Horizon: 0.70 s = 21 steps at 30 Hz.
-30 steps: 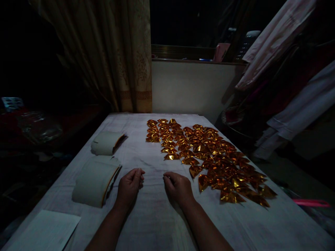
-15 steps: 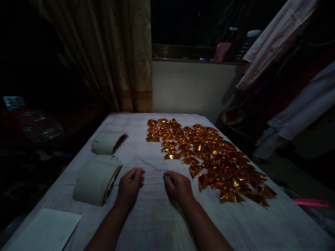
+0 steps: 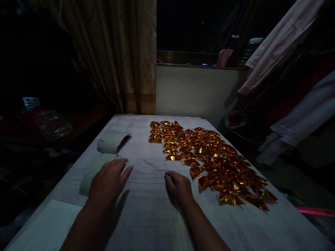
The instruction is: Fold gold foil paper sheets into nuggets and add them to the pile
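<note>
My left hand (image 3: 108,179) is over the near curved stack of pale sheets (image 3: 87,176), fingers stretched forward and thumb apart. It covers much of that stack, so whether it touches the sheets I cannot tell. Resting on the white-covered table (image 3: 146,216), my right hand (image 3: 180,186) is curled closed, with nothing showing at its fingertips. Just right of it lie many folded gold foil pieces (image 3: 202,150), set out in rough rows. Beyond my left hand sits a second curved stack (image 3: 111,141), its edge orange-brown.
A flat pale sheet (image 3: 49,223) lies at the table's near left. Behind are a patterned curtain (image 3: 138,69) and a sill with a pink cup (image 3: 224,57). Light clothes (image 3: 306,111) hang at the right, above a pink handle (image 3: 315,211).
My left hand has opened from a closed curl and moved left over the near stack. My right hand stays curled in place. The view has shifted slightly.
</note>
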{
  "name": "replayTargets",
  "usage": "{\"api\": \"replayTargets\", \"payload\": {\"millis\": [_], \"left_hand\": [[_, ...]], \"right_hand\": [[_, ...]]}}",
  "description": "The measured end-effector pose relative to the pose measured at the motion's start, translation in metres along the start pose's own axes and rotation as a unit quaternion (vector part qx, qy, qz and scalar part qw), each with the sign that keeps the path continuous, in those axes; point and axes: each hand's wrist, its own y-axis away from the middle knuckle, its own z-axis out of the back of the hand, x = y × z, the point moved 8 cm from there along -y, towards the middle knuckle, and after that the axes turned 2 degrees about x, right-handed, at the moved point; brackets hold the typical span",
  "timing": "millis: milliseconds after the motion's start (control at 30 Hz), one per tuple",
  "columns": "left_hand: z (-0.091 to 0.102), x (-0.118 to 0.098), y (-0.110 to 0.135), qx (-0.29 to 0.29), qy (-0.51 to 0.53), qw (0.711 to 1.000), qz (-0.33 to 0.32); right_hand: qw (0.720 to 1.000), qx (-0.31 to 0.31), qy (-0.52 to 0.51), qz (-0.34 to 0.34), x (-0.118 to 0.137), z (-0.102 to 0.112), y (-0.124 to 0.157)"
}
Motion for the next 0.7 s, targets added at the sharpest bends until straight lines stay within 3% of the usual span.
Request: {"api": "replayTargets", "payload": {"millis": [100,167,233,433,700], "left_hand": [[0.009,0.038,-0.002,0.044,-0.123,0.989,0.066],[0.003,0.061,-0.001,0.094,-0.167,0.973,0.126],[-0.005,0.072,-0.002,0.116,-0.191,0.964,0.142],[-0.024,0.079,-0.001,0.163,-0.194,0.960,0.119],[-0.023,0.071,-0.001,0.159,-0.154,0.970,0.097]], "right_hand": [[1.000,-0.002,0.004,0.003,0.001,0.001,0.000],[1.000,-0.001,0.005,0.005,0.000,0.000,-0.001],[1.000,-0.002,0.002,0.006,-0.001,0.000,-0.001],[1.000,-0.012,0.007,0.001,-0.003,-0.002,0.000],[1.000,-0.018,0.000,0.005,-0.002,0.000,0.000]]}}
